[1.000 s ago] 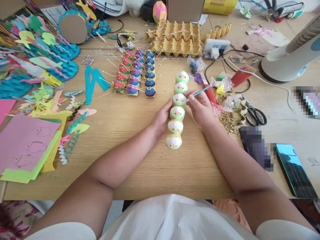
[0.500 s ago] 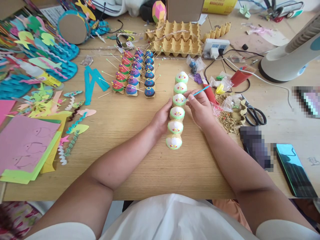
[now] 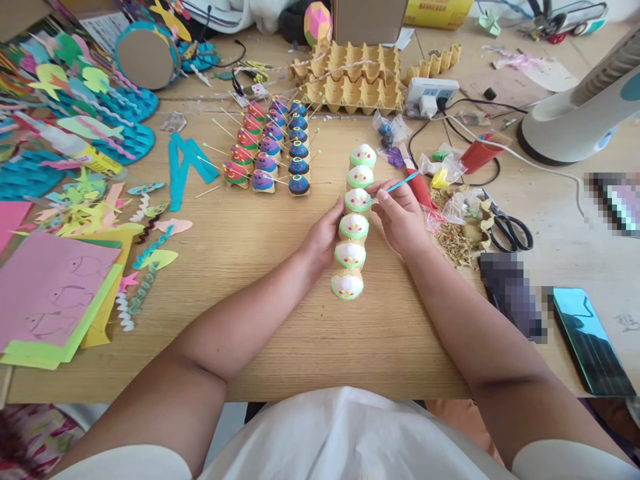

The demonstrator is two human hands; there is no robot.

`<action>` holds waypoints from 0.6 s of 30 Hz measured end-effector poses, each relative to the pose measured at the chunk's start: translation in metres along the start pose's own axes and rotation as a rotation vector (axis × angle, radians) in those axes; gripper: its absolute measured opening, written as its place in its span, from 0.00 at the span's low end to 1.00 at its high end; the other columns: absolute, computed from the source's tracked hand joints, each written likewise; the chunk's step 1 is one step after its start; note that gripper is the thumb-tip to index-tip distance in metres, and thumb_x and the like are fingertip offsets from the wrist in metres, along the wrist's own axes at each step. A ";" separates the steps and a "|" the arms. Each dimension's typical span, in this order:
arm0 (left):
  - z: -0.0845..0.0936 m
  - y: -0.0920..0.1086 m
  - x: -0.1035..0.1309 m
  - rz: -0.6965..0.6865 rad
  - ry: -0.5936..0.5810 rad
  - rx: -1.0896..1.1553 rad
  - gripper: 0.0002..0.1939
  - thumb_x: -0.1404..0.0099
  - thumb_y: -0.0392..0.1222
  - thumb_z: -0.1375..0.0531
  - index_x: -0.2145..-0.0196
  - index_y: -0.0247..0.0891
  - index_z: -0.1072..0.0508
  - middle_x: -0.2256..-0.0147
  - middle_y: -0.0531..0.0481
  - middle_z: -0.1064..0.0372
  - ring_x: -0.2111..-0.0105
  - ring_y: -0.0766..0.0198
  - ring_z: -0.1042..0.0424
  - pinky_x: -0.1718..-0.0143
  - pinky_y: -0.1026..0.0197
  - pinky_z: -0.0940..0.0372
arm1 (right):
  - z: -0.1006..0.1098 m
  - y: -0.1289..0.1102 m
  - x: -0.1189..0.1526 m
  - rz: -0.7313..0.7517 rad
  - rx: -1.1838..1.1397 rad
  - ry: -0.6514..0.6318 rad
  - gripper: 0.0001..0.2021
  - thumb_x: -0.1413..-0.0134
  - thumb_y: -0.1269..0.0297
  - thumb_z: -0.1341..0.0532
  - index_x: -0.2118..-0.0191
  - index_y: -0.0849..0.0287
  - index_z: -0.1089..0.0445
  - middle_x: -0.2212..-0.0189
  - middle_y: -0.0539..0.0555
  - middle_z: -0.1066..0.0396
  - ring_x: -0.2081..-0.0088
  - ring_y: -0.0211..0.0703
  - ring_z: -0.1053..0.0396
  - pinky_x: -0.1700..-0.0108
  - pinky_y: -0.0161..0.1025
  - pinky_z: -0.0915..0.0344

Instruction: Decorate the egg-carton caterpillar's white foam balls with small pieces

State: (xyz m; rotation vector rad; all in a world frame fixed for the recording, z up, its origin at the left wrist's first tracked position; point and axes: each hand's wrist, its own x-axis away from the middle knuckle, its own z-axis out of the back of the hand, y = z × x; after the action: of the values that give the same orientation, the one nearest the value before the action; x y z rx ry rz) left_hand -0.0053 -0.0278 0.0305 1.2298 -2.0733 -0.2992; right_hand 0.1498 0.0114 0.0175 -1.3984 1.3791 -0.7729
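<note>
A strip of egg-carton cups (image 3: pixel 354 227) lies lengthwise in front of me, its several domes covered in white with pale green rims and small pink, red and yellow dots. My left hand (image 3: pixel 325 233) grips the strip's left side near the third and fourth cups, the fingertips partly hidden behind it. In my right hand (image 3: pixel 400 217) a thin blue stick (image 3: pixel 400 181) is pinched between thumb and fingers. Its lower left tip meets the right side of the third cup from the far end.
Decorated cup rows (image 3: pixel 269 147) with pins stand behind left. Coloured papers (image 3: pixel 60 287) lie left. Egg trays (image 3: pixel 350 77) and a power strip (image 3: pixel 433 90) are at the back. Scissors (image 3: pixel 511 230), a phone (image 3: pixel 593 340) and a white fan base (image 3: pixel 565 127) are right.
</note>
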 end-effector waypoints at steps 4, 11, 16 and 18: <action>-0.002 0.001 0.001 0.001 0.002 0.008 0.16 0.23 0.57 0.41 0.63 0.45 0.23 0.77 0.54 0.27 0.80 0.65 0.30 0.74 0.63 0.36 | 0.000 0.002 -0.001 0.024 0.043 -0.002 0.19 0.48 0.43 0.23 0.62 0.47 0.26 0.58 0.46 0.21 0.57 0.38 0.27 0.56 0.37 0.29; -0.001 0.000 0.000 0.001 0.001 -0.008 0.17 0.24 0.59 0.40 0.61 0.45 0.22 0.76 0.53 0.27 0.80 0.65 0.30 0.74 0.63 0.36 | 0.001 0.003 -0.001 0.036 0.053 0.001 0.19 0.48 0.43 0.23 0.62 0.47 0.26 0.58 0.46 0.21 0.58 0.39 0.27 0.56 0.38 0.29; -0.003 0.001 0.001 -0.004 0.031 0.006 0.17 0.23 0.58 0.42 0.60 0.45 0.22 0.75 0.53 0.26 0.78 0.65 0.28 0.73 0.63 0.34 | 0.000 0.003 -0.001 0.024 0.032 -0.005 0.20 0.48 0.42 0.23 0.62 0.47 0.28 0.60 0.46 0.22 0.58 0.39 0.27 0.56 0.38 0.29; -0.003 0.001 0.001 0.006 0.028 -0.003 0.17 0.23 0.58 0.41 0.60 0.45 0.22 0.75 0.53 0.27 0.78 0.65 0.29 0.73 0.63 0.34 | 0.000 0.002 -0.001 0.024 0.049 -0.001 0.20 0.48 0.41 0.23 0.62 0.47 0.28 0.60 0.46 0.21 0.58 0.40 0.27 0.55 0.39 0.28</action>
State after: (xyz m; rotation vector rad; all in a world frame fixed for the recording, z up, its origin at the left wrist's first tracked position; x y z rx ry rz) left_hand -0.0045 -0.0280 0.0333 1.2195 -2.0513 -0.2809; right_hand 0.1486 0.0129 0.0155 -1.3420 1.3647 -0.7855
